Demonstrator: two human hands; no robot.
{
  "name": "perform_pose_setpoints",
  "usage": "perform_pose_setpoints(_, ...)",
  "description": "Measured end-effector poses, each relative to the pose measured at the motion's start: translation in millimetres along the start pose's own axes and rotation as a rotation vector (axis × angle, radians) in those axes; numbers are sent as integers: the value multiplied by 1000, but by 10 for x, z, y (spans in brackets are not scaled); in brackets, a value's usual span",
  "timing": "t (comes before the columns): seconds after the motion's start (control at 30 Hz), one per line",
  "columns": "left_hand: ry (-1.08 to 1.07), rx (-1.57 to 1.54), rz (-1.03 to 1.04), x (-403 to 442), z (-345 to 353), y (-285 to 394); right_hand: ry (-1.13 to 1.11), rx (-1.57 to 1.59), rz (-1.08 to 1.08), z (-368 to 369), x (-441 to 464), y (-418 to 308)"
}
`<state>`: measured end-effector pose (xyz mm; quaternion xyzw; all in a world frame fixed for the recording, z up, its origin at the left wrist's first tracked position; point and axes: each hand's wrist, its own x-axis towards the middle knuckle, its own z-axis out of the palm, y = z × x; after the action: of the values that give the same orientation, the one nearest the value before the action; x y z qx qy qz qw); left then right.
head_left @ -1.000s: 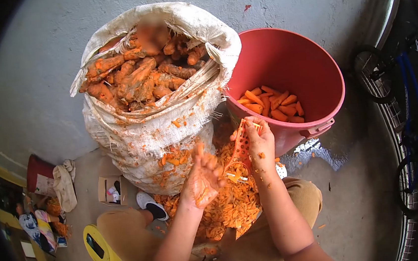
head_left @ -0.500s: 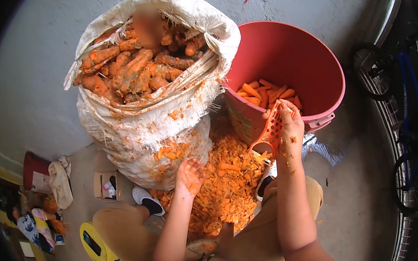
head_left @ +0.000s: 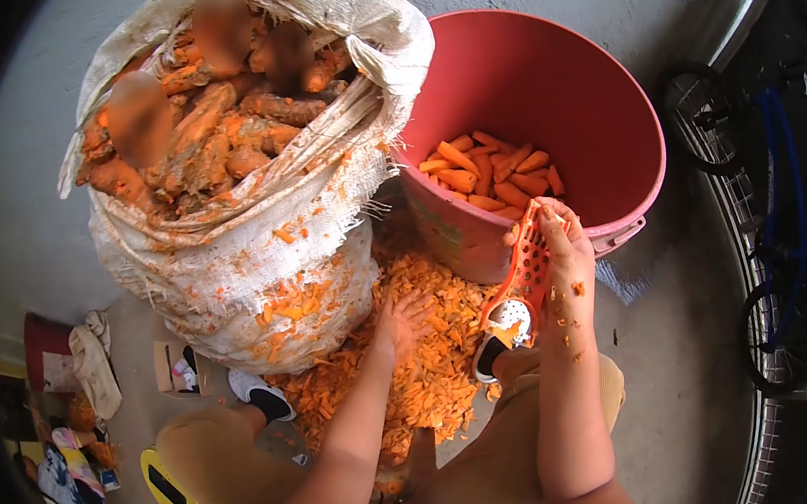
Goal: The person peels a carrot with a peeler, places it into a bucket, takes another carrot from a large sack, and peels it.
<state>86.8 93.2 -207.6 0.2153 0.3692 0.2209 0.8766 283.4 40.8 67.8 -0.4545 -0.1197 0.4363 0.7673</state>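
My right hand (head_left: 563, 236) grips an orange perforated tool with a looped end (head_left: 528, 265), in front of the red bucket (head_left: 551, 76). Peeled carrots (head_left: 490, 169) lie at the bottom of the bucket. My left hand (head_left: 404, 323) is open, fingers spread, against a heap of carrot peelings (head_left: 434, 384) between my feet. To the left stands a white woven sack (head_left: 250, 256) filled with dirty carrots (head_left: 206, 130). Blurred patches hide some of these carrots. Crumbs of peel cling to my right forearm.
Beside my left knee lies a yellow round object (head_left: 177, 488) with a dark slot. A small cardboard box (head_left: 181, 367) sits behind it. Farther left are a dark red container (head_left: 48, 352) and a cloth (head_left: 95, 365). A blue bicycle (head_left: 783, 219) stands at the right.
My left hand has moved from above the peelings beside the sack rightward and up, onto the heap. The right hand keeps the orange tool near the bucket. The view has shifted slightly.
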Motion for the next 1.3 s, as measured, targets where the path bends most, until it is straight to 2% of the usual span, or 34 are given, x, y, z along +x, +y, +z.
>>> perform_pose_setpoints(0.13,239,679,-100,550,-496,-212,14,-13,17,24,23,-35)
perform_pose_setpoints(0.17,240,1089,-96,578,-496,-239,23,-14,26,36,29,-43)
perform_pose_setpoints(0.23,208,1909,-76,330,3,-22,47,-19,44,63,35,-21)
perform_pose_setpoints(0.37,-80,2194,-232,661,-198,-116,14,6,67,102,47,51)
perform_pose_setpoints(0.4,-114,2257,-267,735,-233,-154,-31,-31,124,104,41,38)
perform_pose_setpoints(0.47,-182,2382,-341,849,-251,-214,-73,-9,107,142,34,126)
perform_pose_setpoints(0.6,-269,2520,-513,679,286,52,-107,2,184,175,31,169)
perform_pose_setpoints(0.7,-130,2445,-268,684,99,-75,-152,1,145,147,32,234)
perform_pose_setpoints(0.73,-48,2476,-59,683,-82,-199,-152,-11,154,162,18,231)
perform_pose_setpoints(0.77,-8,2429,-30,653,-154,-228,-161,-30,158,176,13,209)
perform_pose_setpoints(0.93,114,2094,-287,205,-65,116,-192,-105,114,151,-23,213)
perform_pose_setpoints(1.03,-35,2141,-341,-218,114,474,-212,-136,116,121,-34,141)
perform_pose_setpoints(1.07,49,1988,-323,-416,306,650,-188,-163,107,122,-42,92)
perform_pose_setpoints(1.17,-38,1972,-93,-853,609,1209,-172,-295,-40,32,-13,-27)
perform_pose_setpoints(1.23,37,1852,201,-1327,1098,1711,2,-303,-99,-63,22,-172)
perform_pose_setpoints(1.3,-3,1572,616,-1595,1468,2056,45,-104,-187,-180,92,-224)
